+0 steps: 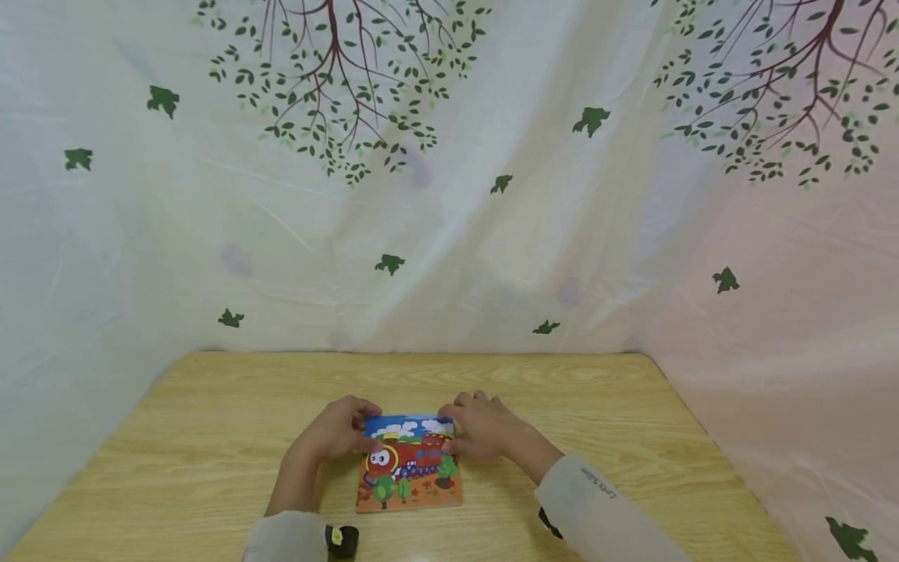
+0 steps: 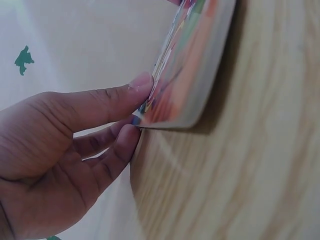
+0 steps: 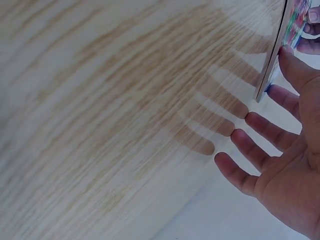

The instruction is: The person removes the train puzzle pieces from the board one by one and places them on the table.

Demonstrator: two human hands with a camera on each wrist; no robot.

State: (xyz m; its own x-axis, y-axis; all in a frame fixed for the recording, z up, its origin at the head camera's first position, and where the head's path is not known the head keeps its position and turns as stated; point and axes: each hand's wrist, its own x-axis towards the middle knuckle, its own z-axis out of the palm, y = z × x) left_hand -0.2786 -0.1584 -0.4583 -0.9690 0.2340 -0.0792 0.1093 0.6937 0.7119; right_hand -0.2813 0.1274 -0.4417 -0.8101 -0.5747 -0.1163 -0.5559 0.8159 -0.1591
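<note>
A square picture board (image 1: pixel 414 472) printed with a red cartoon train, trees and a blue sky lies on the wooden table before me. At its upper left corner my left hand (image 1: pixel 335 429) pinches the edge, thumb over the printed face. In the left wrist view the left thumb (image 2: pixel 117 102) presses the face, with fingertips at the edge. Across from it, my right hand (image 1: pixel 488 428) holds the upper right corner between thumb and index finger. The right wrist view shows the other right-hand fingers (image 3: pixel 245 150) spread apart, off the board (image 3: pixel 274 65).
The wooden table (image 1: pixel 211 437) reaches back to a pale curtain (image 1: pixel 449 234) printed with leaves and branches. Curtain also hangs along both sides. A black wrist strap (image 1: pixel 342 540) with a yellow mark shows by the left sleeve (image 1: pixel 288 537).
</note>
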